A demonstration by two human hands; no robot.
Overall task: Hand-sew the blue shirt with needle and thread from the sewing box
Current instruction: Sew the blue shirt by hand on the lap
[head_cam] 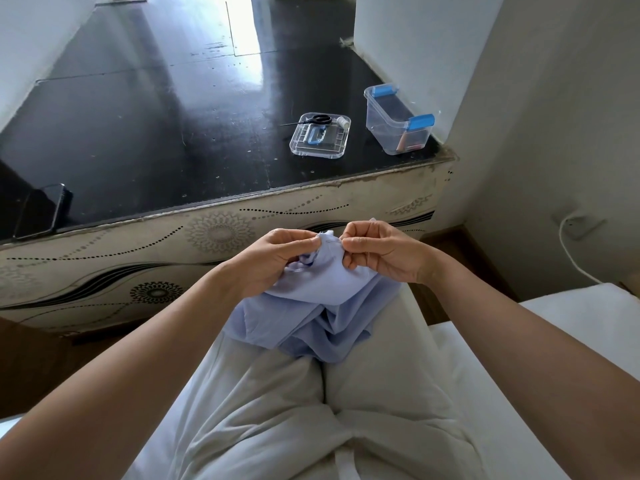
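Closest to you, your lap in pale trousers [346, 410] carries the blue shirt [322, 306], which lies bunched across both thighs with its upper part lifted between your hands. Your left hand [277, 258] has its fingers curled round a raised fold of the shirt, thumb pressed on top of the cloth. Your right hand [377, 251] pinches the needle [332, 239] between thumb and forefinger, its other fingers curled in against the fabric. The needle lies roughly level at the top edge of the fold, bridging the small gap between your two thumbs; whether thread trails from it is too fine to tell. Beyond your hands stands a low platform with a patterned front [214, 233] and a glossy black top. A dark phone [41, 209] rests near its front left edge. Further back on the right, a clear lid [320, 135] lies flat, holding black-handled scissors [313, 120] and a white spool of thread [343, 121]. Just beside it to the right sits the open clear sewing box [398, 121] with blue clips.
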